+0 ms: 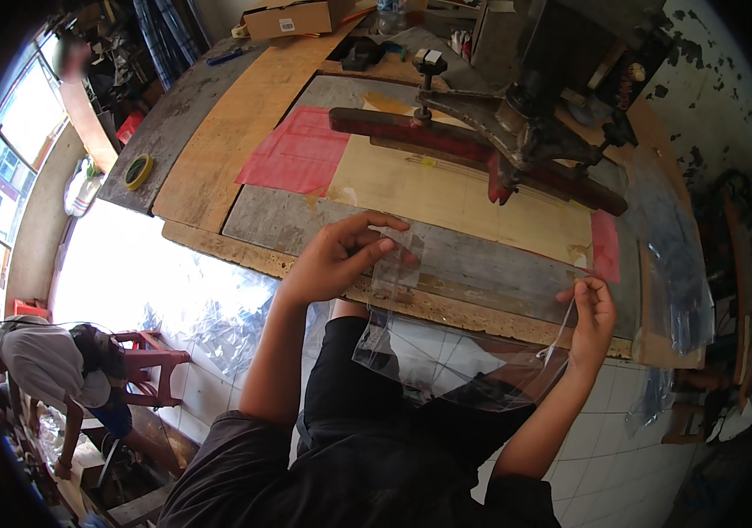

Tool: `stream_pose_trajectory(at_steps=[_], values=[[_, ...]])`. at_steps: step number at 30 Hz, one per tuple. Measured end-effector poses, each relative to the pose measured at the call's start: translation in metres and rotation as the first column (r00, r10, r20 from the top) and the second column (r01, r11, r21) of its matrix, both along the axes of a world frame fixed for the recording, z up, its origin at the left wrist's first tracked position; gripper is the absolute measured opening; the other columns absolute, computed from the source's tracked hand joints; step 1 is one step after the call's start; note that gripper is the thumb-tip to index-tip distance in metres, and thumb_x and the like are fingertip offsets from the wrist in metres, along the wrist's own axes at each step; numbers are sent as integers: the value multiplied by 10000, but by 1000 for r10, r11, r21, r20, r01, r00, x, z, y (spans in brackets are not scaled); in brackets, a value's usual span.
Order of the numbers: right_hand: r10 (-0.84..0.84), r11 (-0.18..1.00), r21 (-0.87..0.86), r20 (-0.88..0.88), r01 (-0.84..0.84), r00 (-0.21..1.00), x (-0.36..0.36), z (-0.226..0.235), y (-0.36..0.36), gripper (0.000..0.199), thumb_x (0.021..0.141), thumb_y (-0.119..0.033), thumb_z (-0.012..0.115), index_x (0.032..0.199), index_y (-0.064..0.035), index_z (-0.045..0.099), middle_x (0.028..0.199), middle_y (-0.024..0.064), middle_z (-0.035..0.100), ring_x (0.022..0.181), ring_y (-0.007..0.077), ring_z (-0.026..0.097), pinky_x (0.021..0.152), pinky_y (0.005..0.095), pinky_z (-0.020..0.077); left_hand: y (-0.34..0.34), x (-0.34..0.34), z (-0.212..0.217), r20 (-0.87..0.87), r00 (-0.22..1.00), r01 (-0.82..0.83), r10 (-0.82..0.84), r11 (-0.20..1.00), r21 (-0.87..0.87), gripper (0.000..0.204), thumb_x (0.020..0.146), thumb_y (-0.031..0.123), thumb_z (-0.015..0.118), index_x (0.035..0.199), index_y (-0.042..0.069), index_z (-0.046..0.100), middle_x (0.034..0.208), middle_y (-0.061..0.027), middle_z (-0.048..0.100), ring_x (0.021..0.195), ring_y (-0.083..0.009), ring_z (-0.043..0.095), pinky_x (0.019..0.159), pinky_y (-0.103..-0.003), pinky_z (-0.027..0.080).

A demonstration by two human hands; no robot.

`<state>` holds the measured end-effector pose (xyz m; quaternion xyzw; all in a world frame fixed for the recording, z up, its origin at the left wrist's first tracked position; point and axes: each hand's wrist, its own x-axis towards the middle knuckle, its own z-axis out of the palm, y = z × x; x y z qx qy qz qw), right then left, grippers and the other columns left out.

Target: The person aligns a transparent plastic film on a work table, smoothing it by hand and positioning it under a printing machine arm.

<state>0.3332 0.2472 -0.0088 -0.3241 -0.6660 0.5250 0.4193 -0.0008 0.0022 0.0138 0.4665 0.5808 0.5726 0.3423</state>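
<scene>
A thin, clear plastic sheet (pixel 446 356) hangs between my hands, below the front edge of the workbench and in front of my legs. My left hand (pixel 336 260) is over the bench edge with its fingers curled around one upper corner of the sheet; the thumb and forefinger tips are slightly apart. At the other corner, my right hand (pixel 590 326) pinches the sheet between thumb and fingers. Beyond both hands, a press with a long dark-red bar (pixel 473 150) spans a pale yellow covering (pixel 455 198) with pink patches at its ends, on the grey bench plate (pixel 279 214).
A yellow tape roll (pixel 138 172) lies at the bench's left. A cardboard box (pixel 292 19) stands at the back. Clear plastic sheets hang at the right edge (pixel 679 290) and lie in a heap (pixel 217 308) on the left. Lower left, another person bends beside a red stool (pixel 151 365).
</scene>
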Motion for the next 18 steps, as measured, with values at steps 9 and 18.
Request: stream_pose_trajectory(at_steps=[9, 18], values=[[19, 1000, -8, -15, -19, 1000, 2, 1, 0, 219, 1081, -239, 712, 1113, -25, 678, 900, 46, 719, 882, 128, 676, 894, 278, 455, -2, 0, -2, 7, 999, -37, 38, 999, -10, 331, 1073, 110, 698, 1371, -23, 644, 1038, -108, 838, 1004, -71, 728, 930, -268, 553], [25, 1000, -7, -13, -26, 1000, 3, 0, 0, 216, 1081, -239, 711, 1113, -28, 680, 902, 46, 727, 882, 126, 677, 906, 282, 454, -1, 3, -3, 17, 998, -59, 59, 998, 8, 360, 1053, 86, 723, 1376, -50, 645, 1014, -122, 836, 966, -85, 748, 897, -262, 576]])
